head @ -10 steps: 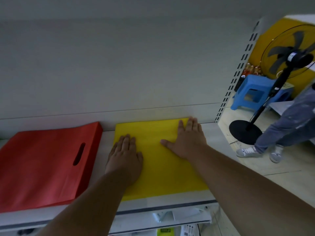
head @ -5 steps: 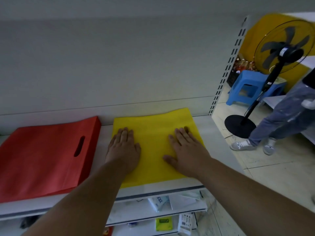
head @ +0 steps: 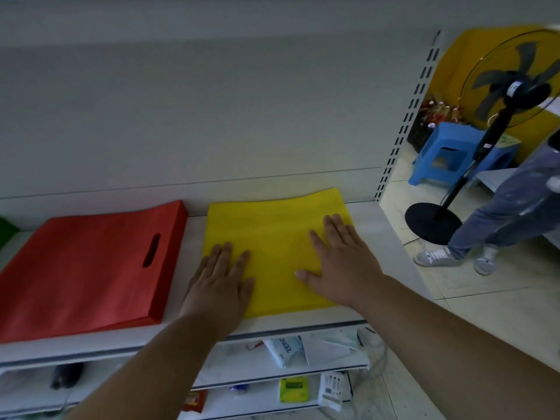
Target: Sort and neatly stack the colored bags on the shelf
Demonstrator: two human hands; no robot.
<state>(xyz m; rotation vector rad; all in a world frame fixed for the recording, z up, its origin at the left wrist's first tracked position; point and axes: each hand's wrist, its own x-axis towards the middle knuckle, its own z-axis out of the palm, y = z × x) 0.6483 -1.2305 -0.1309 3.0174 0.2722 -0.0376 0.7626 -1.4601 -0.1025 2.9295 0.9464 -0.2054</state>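
A stack of yellow bags (head: 272, 225) lies flat on the white shelf (head: 378, 237), at its right end. My left hand (head: 219, 280) presses flat on the stack's near left corner, fingers straight. Flat on the right side of the stack rests my right hand (head: 339, 262), fingers spread. To the left lies a thicker stack of red bags (head: 85, 268) with an oval handle slot. At the far left edge a sliver of a green bag (head: 6, 230) shows.
Lower shelves hold small packets (head: 285, 348) and a green box (head: 293, 389). Right of the shelf's slotted upright (head: 403, 125) stand a black pedestal fan (head: 497, 110), a blue stool (head: 448, 150) and a person's legs (head: 500, 219).
My right hand slid back from the far right corner of the yellow stack toward its near right side. The view dropped, showing more of the lower shelves. The left hand hardly moved.
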